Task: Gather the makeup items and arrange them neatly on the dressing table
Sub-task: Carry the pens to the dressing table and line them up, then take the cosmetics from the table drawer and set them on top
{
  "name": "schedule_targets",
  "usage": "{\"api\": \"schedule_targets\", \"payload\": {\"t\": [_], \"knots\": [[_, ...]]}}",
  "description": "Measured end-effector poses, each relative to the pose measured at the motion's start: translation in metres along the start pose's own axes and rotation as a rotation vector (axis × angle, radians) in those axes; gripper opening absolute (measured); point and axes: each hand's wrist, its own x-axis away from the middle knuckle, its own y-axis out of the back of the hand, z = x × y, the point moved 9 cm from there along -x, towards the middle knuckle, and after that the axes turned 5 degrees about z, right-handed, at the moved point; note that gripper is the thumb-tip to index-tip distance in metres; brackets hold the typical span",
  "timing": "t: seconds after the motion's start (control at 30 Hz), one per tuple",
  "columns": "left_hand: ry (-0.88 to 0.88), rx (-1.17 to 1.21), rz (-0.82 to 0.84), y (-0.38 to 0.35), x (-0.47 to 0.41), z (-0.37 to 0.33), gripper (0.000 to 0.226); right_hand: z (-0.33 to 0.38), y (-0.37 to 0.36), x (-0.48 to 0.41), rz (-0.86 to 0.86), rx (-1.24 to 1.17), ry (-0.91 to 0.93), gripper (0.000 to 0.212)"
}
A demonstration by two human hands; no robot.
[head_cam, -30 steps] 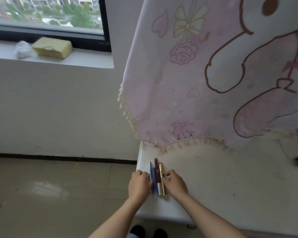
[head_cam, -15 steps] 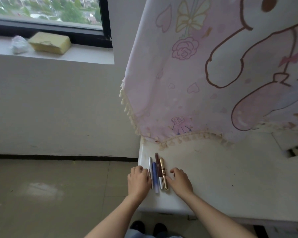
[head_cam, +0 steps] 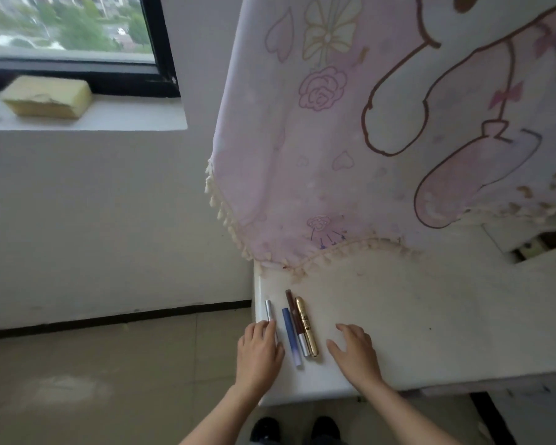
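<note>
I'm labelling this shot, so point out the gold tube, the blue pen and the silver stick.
gold tube (head_cam: 307, 327): head view, middle of its barrel.
blue pen (head_cam: 291, 336): head view, middle of its blue barrel.
silver stick (head_cam: 269, 311): head view, on its exposed far part.

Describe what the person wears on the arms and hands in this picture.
Nothing is worn that shows. The left forearm and right forearm are bare to the frame's lower edge, without sleeves. The left hand and right hand have no gloves; no watch, bracelet or ring can be made out on wrists or fingers.
</note>
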Motion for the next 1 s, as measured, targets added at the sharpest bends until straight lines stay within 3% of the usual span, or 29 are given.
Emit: {"api": "schedule_targets", "payload": {"t": [0.37, 0.47, 0.7, 0.77, 0.93, 1.0], "knots": [[0.08, 0.06, -0.013, -0.005, -0.001, 0.004, 0.048, -0.054, 0.017, 0.034, -0.109, -0.133, -0.17, 0.043], [0.026, 0.025, -0.052, -0.004, -0.001, -0.014, 0.041, -0.073, 0.027, 0.047, -0.139, -0.161, -0.194, 0.042], [-0.215, -0.128, 0.051, -0.044, 0.025, -0.105, 0.038, -0.138, 0.054, 0.102, -0.269, -0.278, -0.22, 0.032], [-0.261, -0.15, 0.121, -0.063, 0.042, -0.138, 0.042, -0.168, 0.06, 0.129, -0.285, -0.287, -0.257, 0.037], [-0.377, -0.12, 0.055, -0.102, 0.107, -0.223, 0.04, -0.262, 0.074, 0.208, -0.357, -0.358, -0.354, 0.044], [-0.369, -0.118, 0.124, -0.13, 0.135, -0.249, 0.041, -0.301, 0.077, 0.245, -0.389, -0.399, -0.406, 0.045]]}}
